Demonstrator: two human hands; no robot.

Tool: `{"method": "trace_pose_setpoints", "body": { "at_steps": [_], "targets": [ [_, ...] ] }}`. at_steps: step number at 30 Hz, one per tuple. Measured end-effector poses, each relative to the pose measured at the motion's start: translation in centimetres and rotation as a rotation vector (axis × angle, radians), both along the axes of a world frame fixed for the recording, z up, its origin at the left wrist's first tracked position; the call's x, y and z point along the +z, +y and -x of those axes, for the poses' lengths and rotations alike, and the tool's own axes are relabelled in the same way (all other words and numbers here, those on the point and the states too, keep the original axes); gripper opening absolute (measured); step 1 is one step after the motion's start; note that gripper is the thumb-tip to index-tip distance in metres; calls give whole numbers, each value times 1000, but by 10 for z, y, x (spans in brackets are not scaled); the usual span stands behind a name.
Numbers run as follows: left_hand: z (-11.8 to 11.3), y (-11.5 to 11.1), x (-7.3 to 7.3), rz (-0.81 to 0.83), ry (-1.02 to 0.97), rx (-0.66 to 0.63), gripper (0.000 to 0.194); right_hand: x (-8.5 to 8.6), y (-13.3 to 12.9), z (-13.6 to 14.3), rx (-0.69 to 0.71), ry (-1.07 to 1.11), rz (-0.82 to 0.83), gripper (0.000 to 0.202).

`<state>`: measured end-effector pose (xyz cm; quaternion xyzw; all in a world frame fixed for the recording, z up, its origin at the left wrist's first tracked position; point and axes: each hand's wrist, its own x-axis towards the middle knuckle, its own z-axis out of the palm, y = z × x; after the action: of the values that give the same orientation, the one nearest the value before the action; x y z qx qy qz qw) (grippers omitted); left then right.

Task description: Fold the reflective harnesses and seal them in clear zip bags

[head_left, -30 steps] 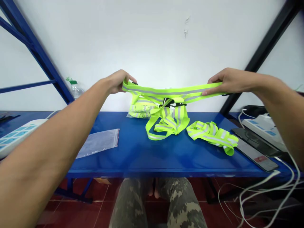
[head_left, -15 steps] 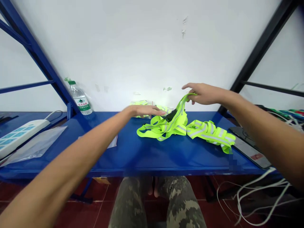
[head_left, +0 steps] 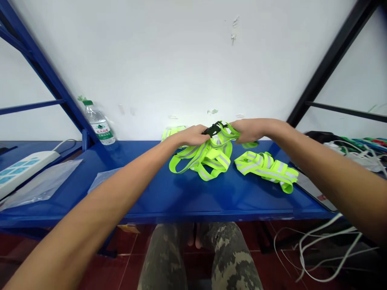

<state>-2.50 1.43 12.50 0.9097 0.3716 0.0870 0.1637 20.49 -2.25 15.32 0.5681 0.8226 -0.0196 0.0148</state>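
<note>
A tangle of neon yellow straps with silver stripes (head_left: 214, 161) hangs and rests over the middle of the blue table. My left hand (head_left: 195, 135) pinches the black buckle (head_left: 213, 129) at its left end. My right hand (head_left: 245, 129) is closed around a yellow strap just right of the buckle, with a loose end showing below the fingers. A second bundle of yellow reflective straps (head_left: 267, 168) lies to the right, touched by neither hand. More yellow material (head_left: 172, 132) sits behind my left hand against the wall.
The blue table (head_left: 181, 201) meets a white wall. At left stand a water bottle (head_left: 100, 125), a power strip (head_left: 22, 169) and clear plastic bags (head_left: 45, 183). At right are a flat device (head_left: 314, 187), partly behind my arm, and white cables (head_left: 302, 249).
My left hand has closed on the black buckle. My right hand has come down and gripped the strap near it. The buckle and part of the tangle are lifted higher.
</note>
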Motion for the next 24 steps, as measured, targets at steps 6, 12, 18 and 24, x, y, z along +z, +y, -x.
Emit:
{"method": "trace_pose_setpoints", "body": {
  "at_steps": [6,12,18,24],
  "targets": [
    [-6,-11,18,-166,79,44,42,-2,-3,22,-73,133,-132,64],
    [-1,-15,38,-311,185,52,37,6,-6,25,-112,186,-312,22],
    [15,-10,52,-261,152,71,42,18,-19,18,-101,408,-314,21],
    [30,-5,44,-38,181,51,40,20,-29,16,-28,240,-186,55]
  ]
}}
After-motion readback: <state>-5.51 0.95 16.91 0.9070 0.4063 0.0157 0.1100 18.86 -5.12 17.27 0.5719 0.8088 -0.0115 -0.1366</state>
